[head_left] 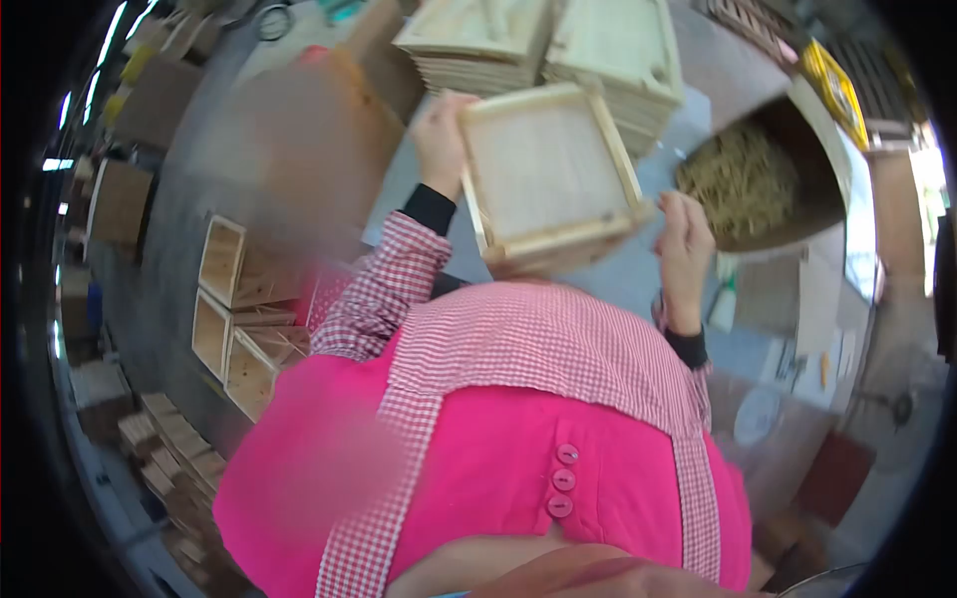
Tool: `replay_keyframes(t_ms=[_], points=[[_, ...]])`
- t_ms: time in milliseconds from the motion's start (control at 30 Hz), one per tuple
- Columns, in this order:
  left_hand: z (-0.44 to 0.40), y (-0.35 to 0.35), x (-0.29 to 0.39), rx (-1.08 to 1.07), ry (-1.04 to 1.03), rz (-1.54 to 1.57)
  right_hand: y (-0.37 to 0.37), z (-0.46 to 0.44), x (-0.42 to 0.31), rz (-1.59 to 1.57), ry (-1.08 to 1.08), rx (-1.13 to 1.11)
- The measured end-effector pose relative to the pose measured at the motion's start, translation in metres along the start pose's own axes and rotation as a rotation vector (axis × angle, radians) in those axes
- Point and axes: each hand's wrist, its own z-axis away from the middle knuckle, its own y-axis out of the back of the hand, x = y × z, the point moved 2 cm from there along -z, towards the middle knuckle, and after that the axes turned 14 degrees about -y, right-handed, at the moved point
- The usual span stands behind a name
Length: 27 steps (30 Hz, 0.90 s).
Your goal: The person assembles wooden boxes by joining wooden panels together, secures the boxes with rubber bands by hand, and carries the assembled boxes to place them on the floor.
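A square wooden box (546, 164) with pale rims and a whitish flat panel is tilted in front of my chest. My left hand (442, 142) grips its left side near the upper corner. Beside the lower right corner is my right hand (686, 234), its fingers curled together. Whether that hand touches the box or pinches something small, I cannot make out. Two stacks of similar wooden pieces, a left stack (478, 45) and a right stack (616, 65), stand just beyond the box on the light blue-grey table (469, 254).
On the right, a carton (842, 164) holds a heap of straw-like shavings (738, 184). A small bottle (722, 304) stands near my right wrist. Open wooden boxes (221, 264) are piled at the left. A blurred brown shape (369, 130) lies beyond my left arm.
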Motion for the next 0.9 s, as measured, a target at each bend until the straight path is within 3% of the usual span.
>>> replay_keyframes(t_ms=[67, 167, 300, 400, 500, 767, 833, 900], points=[[0.002, 0.001, 0.001, 0.041, 0.057, 0.016, -0.016, -0.017, 0.02, 0.001, 0.249, -0.005], [0.012, 0.0, 0.004, 0.202, 0.11, 0.118, -0.035, -0.032, 0.012, -0.067, 0.193, 0.124], [0.052, 0.013, 0.048, 0.23, 0.157, 0.129, -0.04, -0.068, 0.011, -0.182, 0.266, 0.177], [0.089, 0.032, 0.073, 0.175, 0.154, 0.079, -0.034, -0.103, 0.007, -0.173, 0.288, 0.106], [0.1, 0.049, 0.079, -0.151, 0.259, 0.001, -0.034, -0.106, 0.009, -0.17, 0.3, 0.072], [-0.013, -0.018, 0.023, -0.213, 0.118, 0.154, -0.036, -0.104, 0.003, -0.164, 0.404, 0.074], [-0.03, -0.037, 0.004, -0.448, 0.138, 0.172, -0.037, -0.103, 0.001, -0.174, 0.379, 0.04], [-0.027, -0.044, 0.0, -0.493, 0.081, 0.139, -0.036, -0.105, 0.0, -0.174, 0.379, 0.032]])
